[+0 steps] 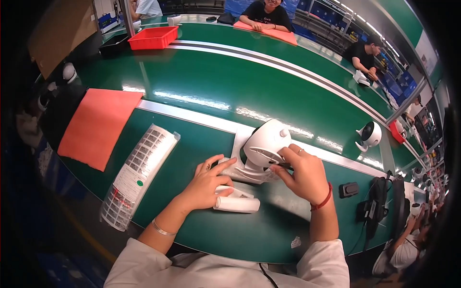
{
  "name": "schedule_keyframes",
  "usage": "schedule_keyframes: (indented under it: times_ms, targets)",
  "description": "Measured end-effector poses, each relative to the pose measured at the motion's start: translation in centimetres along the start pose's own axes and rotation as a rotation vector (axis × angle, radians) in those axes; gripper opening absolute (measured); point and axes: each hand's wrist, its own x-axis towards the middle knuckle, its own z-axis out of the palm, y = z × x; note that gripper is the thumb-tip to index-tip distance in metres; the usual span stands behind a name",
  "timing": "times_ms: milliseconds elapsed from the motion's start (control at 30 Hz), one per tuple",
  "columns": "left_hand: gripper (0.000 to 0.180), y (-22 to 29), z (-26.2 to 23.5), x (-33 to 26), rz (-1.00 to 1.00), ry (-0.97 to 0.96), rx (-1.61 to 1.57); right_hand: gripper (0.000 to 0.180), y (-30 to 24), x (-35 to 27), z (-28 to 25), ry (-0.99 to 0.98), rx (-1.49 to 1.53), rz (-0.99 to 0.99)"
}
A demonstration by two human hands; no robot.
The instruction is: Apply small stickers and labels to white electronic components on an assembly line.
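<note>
A white security camera (pixel 267 146) with a rounded head and dark front lies tilted on the green workbench in front of me. My left hand (pixel 210 185) has its fingers spread, the index finger reaching onto the camera's white base and the others over a white roll of sheet (pixel 236 205). At the right side of the camera's head is my right hand (pixel 304 174), thumb and fingers pinched together. Something thin and dark shows between them, too small to name. Part of the camera is hidden behind my right fingers.
Left on the bench are a printed label sheet (pixel 139 177) and an orange mat (pixel 100 126). A black block (pixel 348 190) and black cables (pixel 377 204) lie right. Beyond, a conveyor carries a red bin (pixel 152 38) and another white camera (pixel 370 136). Co-workers (pixel 267 17) sit across it.
</note>
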Motion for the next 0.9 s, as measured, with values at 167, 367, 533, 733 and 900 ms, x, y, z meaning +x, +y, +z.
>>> schedule_keyframes:
  times_ms: [167,367,533,733,900]
  targets:
    - [0.01,0.8,-1.7,-0.2,0.01,0.077,-0.077,0.023,2.7,0.2,-0.5,-0.171,0.408,-0.028]
    - [0.012,3.3,-4.3,-1.3,0.033,0.404,-0.477,0.035,2.6,-0.3,-0.7,-0.134,0.411,0.087]
    - [0.01,4.8,-4.2,-1.5,0.094,0.581,-0.417,0.041,-2.3,-1.3,-2.1,0.209,0.508,-0.133]
    - [0.008,4.6,-3.6,-1.3,0.033,0.526,-0.515,0.027,-4.8,-1.5,1.4,0.262,0.301,-0.403]
    - [0.007,3.9,-3.3,-1.9,-0.029,0.499,-0.597,0.02,-5.1,-1.6,1.9,0.293,0.269,-0.458]
